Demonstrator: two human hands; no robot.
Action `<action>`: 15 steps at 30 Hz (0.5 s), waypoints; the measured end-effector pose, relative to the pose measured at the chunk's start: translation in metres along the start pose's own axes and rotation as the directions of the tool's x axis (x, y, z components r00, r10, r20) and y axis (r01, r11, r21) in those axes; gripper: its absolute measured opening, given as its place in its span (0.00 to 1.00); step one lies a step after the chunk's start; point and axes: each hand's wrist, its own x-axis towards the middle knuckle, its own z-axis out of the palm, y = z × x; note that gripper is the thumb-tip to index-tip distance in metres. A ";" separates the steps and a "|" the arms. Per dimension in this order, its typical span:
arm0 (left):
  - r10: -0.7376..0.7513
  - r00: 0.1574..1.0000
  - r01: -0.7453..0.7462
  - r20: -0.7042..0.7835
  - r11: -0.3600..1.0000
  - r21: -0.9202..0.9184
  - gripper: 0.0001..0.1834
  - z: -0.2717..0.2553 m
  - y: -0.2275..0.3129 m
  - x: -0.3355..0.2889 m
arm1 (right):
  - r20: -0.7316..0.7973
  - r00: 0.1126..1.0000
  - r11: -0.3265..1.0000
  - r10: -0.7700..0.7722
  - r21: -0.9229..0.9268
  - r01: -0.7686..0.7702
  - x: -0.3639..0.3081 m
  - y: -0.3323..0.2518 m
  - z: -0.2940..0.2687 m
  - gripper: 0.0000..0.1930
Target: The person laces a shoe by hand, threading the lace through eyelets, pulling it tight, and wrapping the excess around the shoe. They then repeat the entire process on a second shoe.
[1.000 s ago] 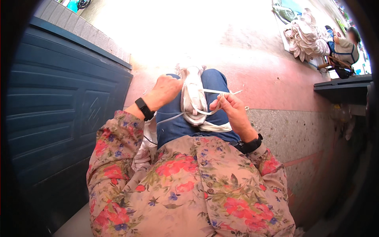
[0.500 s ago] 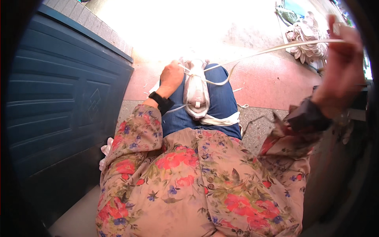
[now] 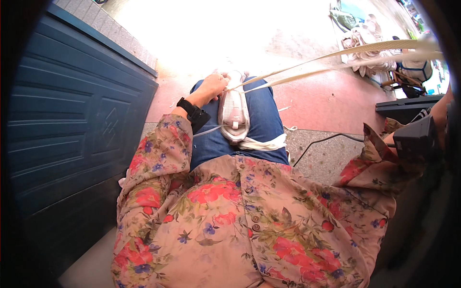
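Observation:
A pale pinkish-white shoe [image 3: 233, 108] lies lengthwise between my jeans-clad thighs, heel toward me. My left hand [image 3: 214, 87] is closed at the far left side of the shoe; its fingertips are partly hidden there. From the shoe's laced area, two strands of flat whitish shoelace [image 3: 331, 57] stretch up and right to the edge of the picture. They end in a blur near that edge. Only my right wrist and forearm show at the right rim, with a dark box-shaped device strapped on; the hand itself is out of sight.
A bundle of white laces [image 3: 263, 143] rests on my right thigh. At left stands a dark blue panelled cabinet [image 3: 72, 115]. Piled pale shoe pieces [image 3: 362, 41] lie at the far right. A black cable [image 3: 331, 137] crosses the speckled floor.
My right hand has swung further right, out of the picture, and the lace has been drawn straighter into two strands. My left hand stays at the shoe, which has shifted slightly left in view.

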 end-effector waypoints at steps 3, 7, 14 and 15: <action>0.098 0.994 -0.101 0.041 0.992 0.075 0.14 0.002 0.007 -0.003 | -0.018 0.999 0.999 0.031 -0.028 -0.031 -0.009 0.000 -0.006 0.03; 0.081 0.991 -0.100 0.107 0.976 0.192 0.14 0.004 0.004 0.005 | -0.049 0.996 0.995 0.076 -0.057 -0.079 -0.022 0.003 -0.010 0.03; 0.043 0.958 0.050 0.282 0.949 -0.311 0.07 -0.005 -0.029 0.024 | -0.105 0.986 0.987 0.129 -0.078 -0.138 -0.043 0.013 -0.051 0.04; 0.066 0.951 0.055 0.302 0.924 -0.377 0.06 -0.006 -0.031 0.024 | -0.102 0.986 0.987 0.130 -0.080 -0.139 -0.044 0.015 -0.053 0.05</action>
